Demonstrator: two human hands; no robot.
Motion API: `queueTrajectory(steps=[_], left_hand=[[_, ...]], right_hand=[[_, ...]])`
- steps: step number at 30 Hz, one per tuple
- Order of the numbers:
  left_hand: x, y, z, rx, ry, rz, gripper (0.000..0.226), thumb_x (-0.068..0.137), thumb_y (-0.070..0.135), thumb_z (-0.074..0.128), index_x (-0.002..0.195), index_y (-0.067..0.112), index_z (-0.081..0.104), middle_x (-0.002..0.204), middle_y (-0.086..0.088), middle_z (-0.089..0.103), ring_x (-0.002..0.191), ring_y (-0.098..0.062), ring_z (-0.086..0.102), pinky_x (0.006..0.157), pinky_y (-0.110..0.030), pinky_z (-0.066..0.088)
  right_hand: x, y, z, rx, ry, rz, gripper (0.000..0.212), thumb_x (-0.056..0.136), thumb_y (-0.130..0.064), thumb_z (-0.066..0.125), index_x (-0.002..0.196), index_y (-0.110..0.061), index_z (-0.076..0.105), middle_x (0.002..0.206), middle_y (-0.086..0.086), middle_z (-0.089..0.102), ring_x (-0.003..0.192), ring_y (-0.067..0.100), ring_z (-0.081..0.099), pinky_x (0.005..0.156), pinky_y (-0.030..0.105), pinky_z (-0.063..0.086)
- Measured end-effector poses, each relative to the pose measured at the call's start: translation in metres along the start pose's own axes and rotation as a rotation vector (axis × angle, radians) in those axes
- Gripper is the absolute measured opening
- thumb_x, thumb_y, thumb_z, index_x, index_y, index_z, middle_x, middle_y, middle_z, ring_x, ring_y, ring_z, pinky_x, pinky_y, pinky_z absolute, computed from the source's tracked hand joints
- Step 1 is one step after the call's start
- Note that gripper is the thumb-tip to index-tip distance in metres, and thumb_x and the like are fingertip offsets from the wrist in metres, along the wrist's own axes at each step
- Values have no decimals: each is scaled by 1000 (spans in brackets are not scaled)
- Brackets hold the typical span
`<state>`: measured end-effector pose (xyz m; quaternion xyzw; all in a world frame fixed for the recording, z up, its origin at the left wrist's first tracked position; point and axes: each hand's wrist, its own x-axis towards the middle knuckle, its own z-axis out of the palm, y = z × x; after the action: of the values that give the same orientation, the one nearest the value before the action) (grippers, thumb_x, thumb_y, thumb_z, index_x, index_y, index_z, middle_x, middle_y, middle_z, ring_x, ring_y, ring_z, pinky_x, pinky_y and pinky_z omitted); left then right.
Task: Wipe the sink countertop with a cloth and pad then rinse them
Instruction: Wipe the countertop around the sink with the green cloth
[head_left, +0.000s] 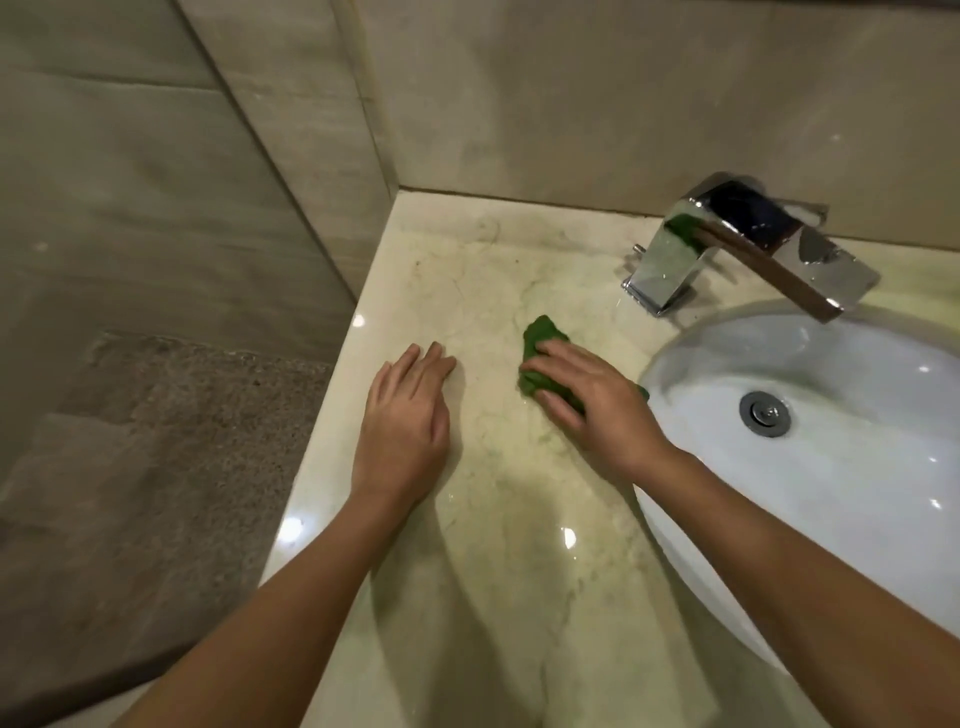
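A crumpled green cloth lies on the pale marble countertop, left of the white sink basin. My right hand lies on top of the cloth with its fingers spread over it, pressing it onto the stone. My left hand rests flat on the bare countertop a little to the left, fingers straight, holding nothing. No pad shows in this view.
A chrome square faucet stands at the back right, its spout over the basin with the metal drain. Tiled walls meet the counter at the back. The counter's left edge drops to a speckled floor.
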<state>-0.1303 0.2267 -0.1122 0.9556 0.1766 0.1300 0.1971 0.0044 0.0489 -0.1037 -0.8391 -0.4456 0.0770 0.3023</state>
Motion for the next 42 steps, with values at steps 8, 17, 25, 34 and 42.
queueTrajectory(steps=[8, 17, 25, 34, 42], left_hand=[[0, 1, 0, -36, 6, -14, 41, 91, 13, 39, 129, 13, 53, 141, -4, 49, 136, -22, 35, 114, -40, 23], [-10, 3, -12, -128, -40, 61, 36, 88, 16, 44, 120, 14, 60, 137, -3, 53, 132, -23, 40, 109, -42, 31], [-88, 75, -11, -207, -103, -17, 42, 94, 19, 40, 136, 23, 48, 145, 11, 39, 139, -6, 23, 115, -29, 15], [-110, 95, 12, 29, -204, 51, 47, 94, 24, 30, 138, 21, 45, 148, 4, 39, 141, -15, 25, 116, -38, 14], [-108, 99, 10, -4, -171, 41, 43, 95, 22, 34, 136, 20, 47, 148, 4, 39, 141, -16, 27, 116, -41, 16]], right_hand=[[-97, -25, -5, 22, -108, -81, 33, 92, -34, 54, 123, -25, 60, 138, -4, 50, 130, 9, 40, 106, 26, 35], [-168, -50, -2, -8, -165, -132, 34, 93, -38, 47, 122, -26, 59, 137, -4, 51, 130, 10, 41, 109, 27, 32], [-205, -78, 16, 83, -155, -207, 26, 89, -30, 56, 112, -23, 64, 129, -1, 59, 123, 14, 51, 102, 31, 42], [-198, -46, -5, 48, -70, -77, 29, 90, -28, 51, 112, -17, 66, 129, 1, 58, 123, 14, 45, 105, 24, 32], [-225, -12, -24, 78, -145, -181, 33, 95, -31, 45, 116, -14, 64, 130, 7, 57, 126, 18, 45, 106, 29, 34]])
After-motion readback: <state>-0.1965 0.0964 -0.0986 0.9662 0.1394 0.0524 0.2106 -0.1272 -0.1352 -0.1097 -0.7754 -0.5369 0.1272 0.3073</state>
